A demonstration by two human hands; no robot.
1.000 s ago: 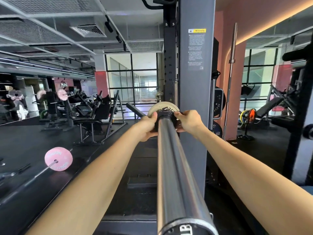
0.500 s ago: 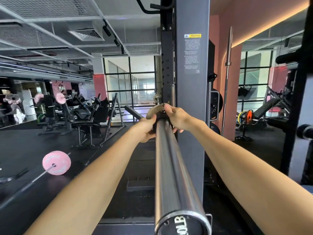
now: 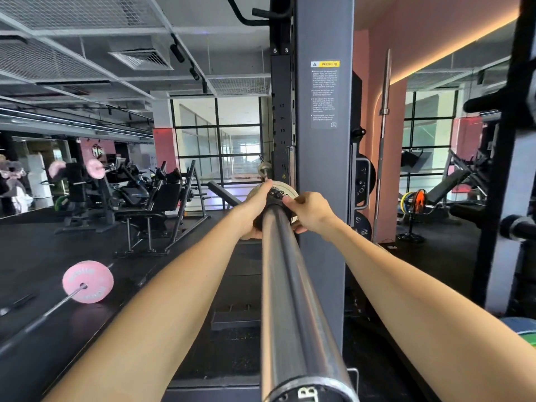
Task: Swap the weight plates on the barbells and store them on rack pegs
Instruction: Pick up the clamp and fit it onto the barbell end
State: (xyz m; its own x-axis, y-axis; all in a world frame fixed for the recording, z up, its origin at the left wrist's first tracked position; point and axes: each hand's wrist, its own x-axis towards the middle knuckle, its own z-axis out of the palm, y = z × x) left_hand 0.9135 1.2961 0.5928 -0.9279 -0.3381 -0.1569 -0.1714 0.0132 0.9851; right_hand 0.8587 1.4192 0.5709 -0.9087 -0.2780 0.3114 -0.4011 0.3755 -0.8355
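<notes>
A steel barbell sleeve runs straight away from me, its end cap at the bottom of the view. At its far end sits a small cream weight plate with a black collar against it. My left hand grips the collar and the plate's left edge. On the right side, my right hand pinches the collar, its fingers curled round the sleeve.
The grey rack upright stands just right of the sleeve, with black plates stored on pegs behind it. A pink-plated barbell lies on the floor at left. Benches and machines fill the back left.
My right hand has dropped from the top of the plate to the right side of the collar. My left hand has reached up onto the plate's left edge.
</notes>
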